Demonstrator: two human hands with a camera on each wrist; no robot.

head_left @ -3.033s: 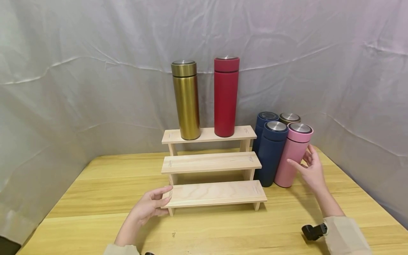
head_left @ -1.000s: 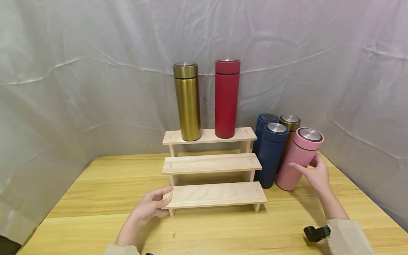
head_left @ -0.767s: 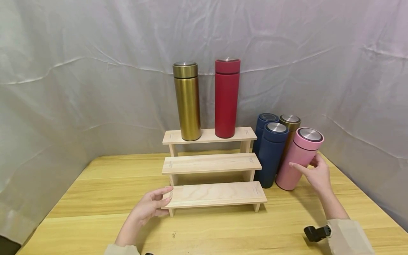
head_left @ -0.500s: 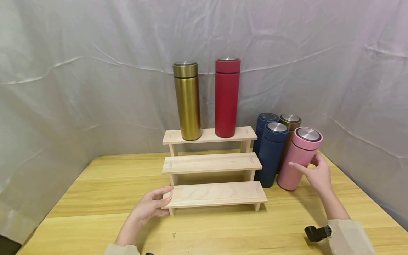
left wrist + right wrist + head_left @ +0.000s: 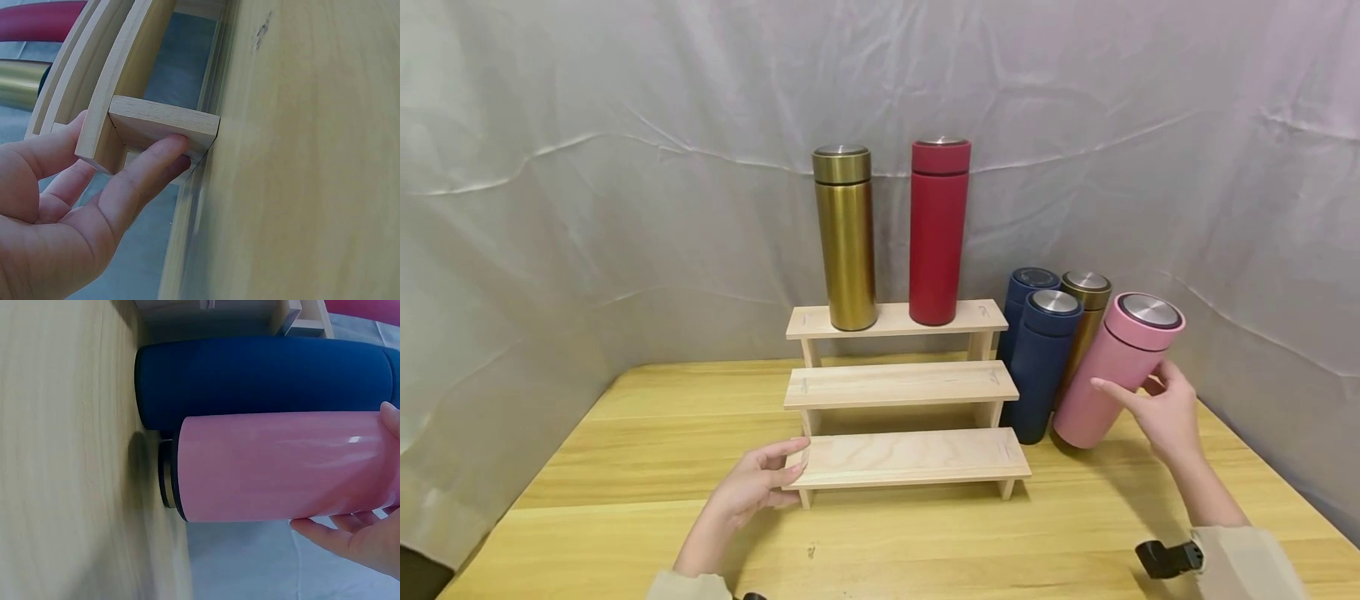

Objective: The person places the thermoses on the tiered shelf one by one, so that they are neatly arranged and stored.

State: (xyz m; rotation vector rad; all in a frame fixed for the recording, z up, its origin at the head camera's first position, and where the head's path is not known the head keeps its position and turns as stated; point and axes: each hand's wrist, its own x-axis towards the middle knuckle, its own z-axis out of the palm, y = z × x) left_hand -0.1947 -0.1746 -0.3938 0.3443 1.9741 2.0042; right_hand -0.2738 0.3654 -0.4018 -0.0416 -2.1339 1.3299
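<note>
My right hand [image 5: 1168, 412] grips a pink thermos flask [image 5: 1108, 375], thumb on the near side and fingers behind. The flask tilts, its steel-topped lid leaning right; in the right wrist view a gap and shadow separate its base from the table. Beside it stand two navy thermos flasks [image 5: 1047, 367], with a gold thermos flask [image 5: 1086, 321] partly hidden behind. My left hand [image 5: 752, 483] holds the left end of the lowest step of a three-tier wooden stand [image 5: 910, 458]. The left wrist view shows fingers against the stand's leg [image 5: 162, 122].
On the stand's top step stand another gold thermos flask [image 5: 846, 250] and a red thermos flask [image 5: 938, 242]. The stand rests on a wooden table [image 5: 925, 550]. Grey cloth [image 5: 700, 208] hangs behind and at both sides.
My right hand has taken the pink flask away from the navy one, tilting it right and raising its base off the table. My left hand keeps its hold on the stand.
</note>
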